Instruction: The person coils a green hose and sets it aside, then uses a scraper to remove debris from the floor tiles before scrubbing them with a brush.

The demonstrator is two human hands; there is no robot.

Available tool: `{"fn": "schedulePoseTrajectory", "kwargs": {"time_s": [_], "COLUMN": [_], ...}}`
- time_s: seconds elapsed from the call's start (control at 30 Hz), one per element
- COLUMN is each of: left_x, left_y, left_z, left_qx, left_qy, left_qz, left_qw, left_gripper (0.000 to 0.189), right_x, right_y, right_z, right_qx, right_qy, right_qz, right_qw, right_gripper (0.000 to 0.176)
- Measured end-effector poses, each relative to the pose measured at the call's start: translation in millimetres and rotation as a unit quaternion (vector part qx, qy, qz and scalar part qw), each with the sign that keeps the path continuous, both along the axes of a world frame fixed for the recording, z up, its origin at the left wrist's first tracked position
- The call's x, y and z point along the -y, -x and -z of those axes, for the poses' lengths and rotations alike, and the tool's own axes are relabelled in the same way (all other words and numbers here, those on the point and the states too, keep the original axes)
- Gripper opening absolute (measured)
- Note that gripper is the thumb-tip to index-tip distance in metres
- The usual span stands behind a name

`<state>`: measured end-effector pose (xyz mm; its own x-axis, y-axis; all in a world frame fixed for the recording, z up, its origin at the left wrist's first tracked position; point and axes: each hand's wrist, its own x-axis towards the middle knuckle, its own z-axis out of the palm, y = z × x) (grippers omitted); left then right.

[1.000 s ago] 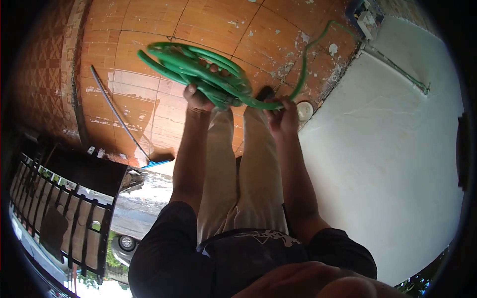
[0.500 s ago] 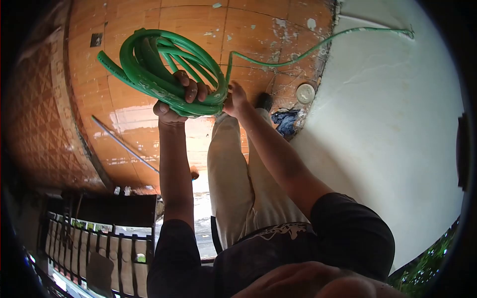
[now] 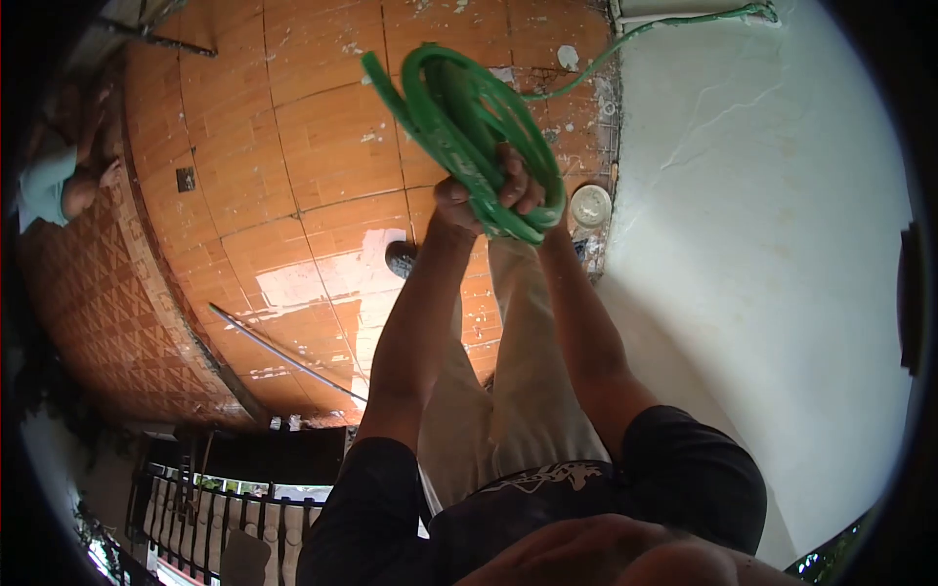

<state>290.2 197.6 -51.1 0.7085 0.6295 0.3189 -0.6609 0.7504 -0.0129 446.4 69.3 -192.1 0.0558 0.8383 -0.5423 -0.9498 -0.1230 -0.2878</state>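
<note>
The green garden hose (image 3: 445,127) is held up in a loose coil at the upper centre of the frame, its cut end poking toward the upper left, while a length trails across to the white wall (image 3: 723,225) at the upper right. The left hand (image 3: 461,209) is clamped around the bundled loops, thumb on one side and fingers on the other; the right hand (image 3: 557,232) sits behind the coil's lower end, and its grip cannot be told. The hose looks fairly light but springy, likely to spread if slackened, and pale smears may make it slick; the gathered lower end seems the best hold. Right of centre, a pale round tub (image 3: 590,206) stands on the floor tiles (image 3: 244,166), its contents unclear
</note>
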Motion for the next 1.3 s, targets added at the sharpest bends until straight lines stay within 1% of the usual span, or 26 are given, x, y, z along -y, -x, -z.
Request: {"fn": "schedulePoseTrajectory", "kwargs": {"time_s": [0.03,0.13,0.17,0.23,0.33,0.4,0.43,0.47,0.5,0.53,0.57,0.6,0.63,0.7,0.73,0.8,0.83,0.87,0.9,0.97,1.0,1.07,1.13,1.2,1.27,1.3], "left_x": [-9,-29,-37,-54,-90,-119,-128,-144,-159,-175,-179,-173,-161,-112,-75,-8,28,65,93,145,168,198,219,247,285,286], "left_y": [-28,-114,-139,-183,-223,-230,-219,-205,-191,-177,-158,-130,-84,13,43,96,129,151,166,197,213,221,223,231,243,237], "left_z": [3,19,27,37,61,81,139,170,199,202,228,261,291,338,329,293,292,274,250,220,211,174,153,138,132,118], "left_qx": [0.011,0.076,0.078,0.082,0.095,0.078,-0.009,-0.136,-0.264,-0.425,-0.632,-0.800,-0.869,-0.896,-0.882,-0.880,-0.880,-0.899,-0.903,-0.915,-0.915,-0.916,-0.919,-0.926,-0.928,-0.935], "left_qy": [0.000,0.010,0.007,0.006,-0.037,-0.078,-0.022,0.044,0.106,0.180,0.138,0.089,-0.023,-0.269,-0.352,-0.306,-0.261,-0.198,-0.154,-0.091,-0.048,-0.019,0.008,0.024,0.061,0.060], "left_qz": [0.017,0.002,0.012,0.035,0.063,0.103,0.067,0.037,0.016,0.002,0.001,0.002,0.109,0.282,0.270,0.281,0.333,0.301,0.308,0.280,0.293,0.293,0.286,0.260,0.230,0.230], "left_qw": [1.000,0.997,0.997,0.996,0.993,0.988,0.997,0.989,0.959,0.887,0.763,0.593,0.483,0.212,0.160,0.230,0.217,0.247,0.255,0.275,0.274,0.271,0.272,0.272,0.288,0.262], "left_gripper": [0.068,0.067,0.071,0.073,0.076,0.080,0.083,0.086,0.088,0.091,0.091,0.092,0.095,0.098,0.091,0.075,0.072,0.068,0.064,0.057,0.054,0.052,0.049,0.047,0.043,0.041], "right_x": [5,3,-2,-19,-65,-89,-92,-102,-114,-116,-129,-113,-83,-45,-29,14,23,32,47,75,74,34,-19,-85,-129,-154], "right_y": [-29,-109,-135,-167,-193,-203,-207,-215,-222,-223,-222,-227,-235,-248,-250,-250,-254,-259,-265,-282,-291,-307,-319,-320,-331,-329], "right_z": [13,45,51,42,1,-2,18,44,71,89,76,108,162,186,175,176,158,140,130,131,135,104,69,19,21,16], "right_qx": [-0.017,-0.054,0.105,0.250,0.141,0.042,0.049,0.045,0.150,0.251,0.267,0.264,0.413,0.579,0.617,0.655,0.561,0.459,0.462,0.621,0.776,0.671,0.683,0.665,0.721,0.723], "right_qy": [0.076,-0.102,0.002,0.118,0.108,0.104,0.089,0.088,0.133,0.180,0.376,0.380,0.432,0.400,0.341,0.275,0.300,0.321,0.318,0.160,0.024,0.177,0.144,0.164,0.106,0.097], "right_qz": [0.026,0.043,0.052,0.060,0.108,0.199,0.208,0.209,0.182,0.150,0.080,0.077,-0.099,-0.329,-0.383,-0.415,-0.453,-0.487,-0.489,-0.432,-0.335,-0.391,-0.352,-0.369,-0.367,-0.371], "right_qw": [0.997,0.992,0.993,0.959,0.978,0.973,0.973,0.973,0.963,0.939,0.884,0.883,0.796,0.629,0.597,0.569,0.624,0.670,0.668,0.634,0.534,0.604,0.624,0.628,0.578,0.574], "right_gripper": [0.046,0.051,0.053,0.055,0.053,0.050,0.051,0.051,0.055,0.062,0.064,0.064,0.072,0.077,0.074,0.060,0.060,0.059,0.059,0.045,0.034,0.031,0.030,0.030,0.032,0.032]}}
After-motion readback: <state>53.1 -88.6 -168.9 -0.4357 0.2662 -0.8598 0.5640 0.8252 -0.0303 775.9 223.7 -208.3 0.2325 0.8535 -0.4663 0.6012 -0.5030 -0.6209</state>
